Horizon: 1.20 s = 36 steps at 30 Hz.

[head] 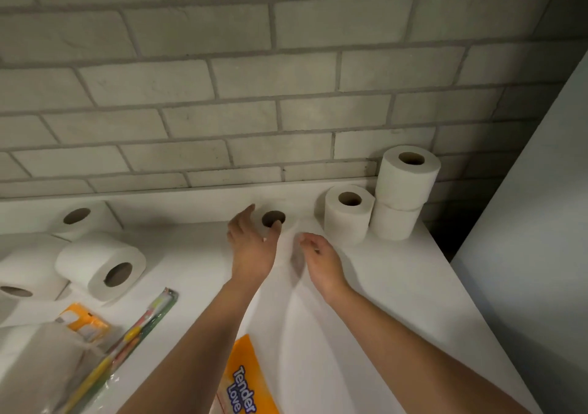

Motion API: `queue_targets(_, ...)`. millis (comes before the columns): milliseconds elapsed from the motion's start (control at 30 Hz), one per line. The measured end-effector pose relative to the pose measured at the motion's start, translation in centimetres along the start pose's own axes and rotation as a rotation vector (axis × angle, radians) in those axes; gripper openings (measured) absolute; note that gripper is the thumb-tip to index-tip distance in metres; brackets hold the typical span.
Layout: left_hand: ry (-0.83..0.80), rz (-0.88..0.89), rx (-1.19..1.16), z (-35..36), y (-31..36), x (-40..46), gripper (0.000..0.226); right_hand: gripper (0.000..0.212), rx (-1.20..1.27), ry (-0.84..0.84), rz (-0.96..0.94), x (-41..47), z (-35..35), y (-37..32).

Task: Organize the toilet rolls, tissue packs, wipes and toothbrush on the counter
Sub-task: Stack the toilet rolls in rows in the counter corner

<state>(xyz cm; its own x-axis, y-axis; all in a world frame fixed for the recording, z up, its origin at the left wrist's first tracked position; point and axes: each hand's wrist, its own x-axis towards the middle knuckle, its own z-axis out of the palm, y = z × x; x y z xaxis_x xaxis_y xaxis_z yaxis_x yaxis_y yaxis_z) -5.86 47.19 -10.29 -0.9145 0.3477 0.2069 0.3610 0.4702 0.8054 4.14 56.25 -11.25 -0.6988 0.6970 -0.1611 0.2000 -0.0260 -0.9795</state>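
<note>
An upright toilet roll [288, 227] stands mid-counter near the back wall. My left hand [251, 248] wraps its left side, thumb at the core hole. My right hand [319, 259] sits at its lower right with fingers curled; contact with the roll is unclear. To the right, one roll [348, 214] stands beside a stack of two rolls [404, 190]. At the left, one roll [98, 265] lies on its side among other rolls [78, 219]. A packaged toothbrush [127, 340], a small orange tissue pack [86, 321] and an orange "Tender Love" pack [245, 381] lie near the front.
The white counter [397, 286] ends at a grey brick wall [254, 95] behind and a pale panel [541, 222] on the right. A clear-wrapped grey pack [41, 369] lies at the front left.
</note>
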Motion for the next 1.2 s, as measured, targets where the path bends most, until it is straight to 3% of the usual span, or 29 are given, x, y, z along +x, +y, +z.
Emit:
queue_targets(67,-0.074,-0.235,-0.253,-0.1,-0.7,0.3,0.072,0.048,0.031,-0.035,0.022,0.0,1.2,-0.2)
queue_targets(133,-0.113,-0.311,-0.371,0.0,-1.5,0.8,0.071,0.056,0.038,-0.041,0.039,0.0,1.9,-0.2)
queue_targets(300,-0.199,-0.32,-0.383,3.2,-5.3,2.8,0.066,0.058,0.068,0.037,0.056,0.6,2.2,-0.5)
queue_targets(433,-0.231,-0.269,-0.401,4.0,-4.4,3.4,0.063,0.019,0.043,0.061,0.026,1.4,1.3,-0.4)
queue_targets(567,-0.26,-0.234,-0.423,3.8,-1.3,3.4,0.045,0.026,0.058,0.105,0.001,2.3,0.4,-0.2)
queue_targets(700,-0.299,-0.216,-0.479,3.9,0.5,3.7,0.041,0.03,0.036,0.134,0.024,3.0,0.1,-0.5)
queue_targets(1067,-0.23,-0.318,-0.525,5.4,0.8,4.4,0.063,0.03,-0.002,0.127,-0.005,4.0,0.0,-0.7)
queue_targets(1200,-0.205,-0.327,-0.491,6.0,0.2,4.7,0.06,0.034,0.0,0.117,0.007,4.1,0.0,-0.7)
